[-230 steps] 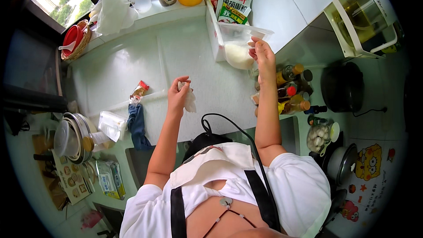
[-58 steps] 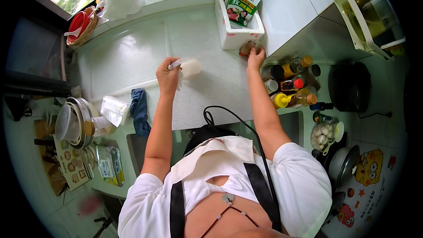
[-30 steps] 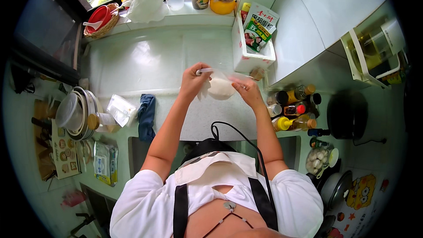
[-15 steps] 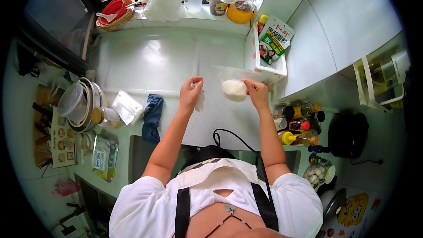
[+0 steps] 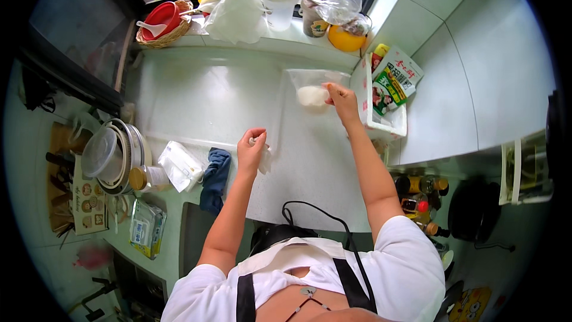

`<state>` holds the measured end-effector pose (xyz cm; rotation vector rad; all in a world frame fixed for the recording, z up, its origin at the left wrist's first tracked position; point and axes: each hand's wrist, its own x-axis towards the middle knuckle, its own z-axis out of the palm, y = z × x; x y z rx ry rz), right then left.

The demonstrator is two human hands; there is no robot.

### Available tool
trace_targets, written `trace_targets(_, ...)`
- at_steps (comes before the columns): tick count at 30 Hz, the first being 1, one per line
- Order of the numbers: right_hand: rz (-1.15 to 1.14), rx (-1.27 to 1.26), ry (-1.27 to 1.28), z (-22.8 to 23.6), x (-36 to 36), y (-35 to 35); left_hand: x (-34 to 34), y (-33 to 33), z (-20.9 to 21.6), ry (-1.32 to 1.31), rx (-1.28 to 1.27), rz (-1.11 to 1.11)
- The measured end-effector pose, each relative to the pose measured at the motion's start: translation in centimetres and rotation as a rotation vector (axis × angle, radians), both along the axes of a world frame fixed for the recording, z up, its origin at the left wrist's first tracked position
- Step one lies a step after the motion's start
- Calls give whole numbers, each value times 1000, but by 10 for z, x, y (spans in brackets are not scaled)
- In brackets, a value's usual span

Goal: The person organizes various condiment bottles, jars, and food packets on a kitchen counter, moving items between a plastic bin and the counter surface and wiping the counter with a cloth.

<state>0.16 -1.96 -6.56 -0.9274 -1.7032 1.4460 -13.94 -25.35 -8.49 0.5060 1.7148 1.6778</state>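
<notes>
My right hand [image 5: 344,103] is closed on the edge of a clear plastic bag [image 5: 301,78], pinched between thumb and fingers. A round, pale white lump [image 5: 311,97], which looks like dough, lies inside the bag. The bag is over the right part of the counter, beside a white box; whether it rests on the surface I cannot tell. Nearer to me, my left hand [image 5: 250,148] is curled around a crumpled whitish piece [image 5: 266,160], perhaps tissue or thin film, which hangs from its fingers.
A translucent mat [image 5: 202,92] covers the counter's left part. The white box [image 5: 360,84] with packets stands right. Tissues [image 5: 180,164], a dark blue cloth [image 5: 215,182] and stacked bowls [image 5: 110,152] sit left. Bottles [image 5: 417,197] line the right; containers [image 5: 279,0] fill the sill.
My right hand has moved the bag with the pale lump farther back, close to the white box. My left hand has drawn slightly left, still holding the whitish piece. The view has shifted.
</notes>
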Motion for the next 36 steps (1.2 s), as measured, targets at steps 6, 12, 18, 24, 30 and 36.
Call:
trace_targets(6,18,76,138,22,-75,64,-24,-11,30,-26,-22,53)
trace_targets(12,-240,203,246,-4,-139,133,-40,-9,37,-48,14,87)
trace_targets(18,-334,-777,280,-4,-192,65,-36,2,24,-134,-12,19)
trace_targets(24,-119,-1240,553,-14,-233,135,-47,11,23,-152,-97,4)
trace_targets(30,-197,-1295,664,5,-244,139,-54,22,12,-160,-57,2)
trace_targets(36,-3,-1235,645,7,-227,107,-43,30,15,-195,-58,-92)
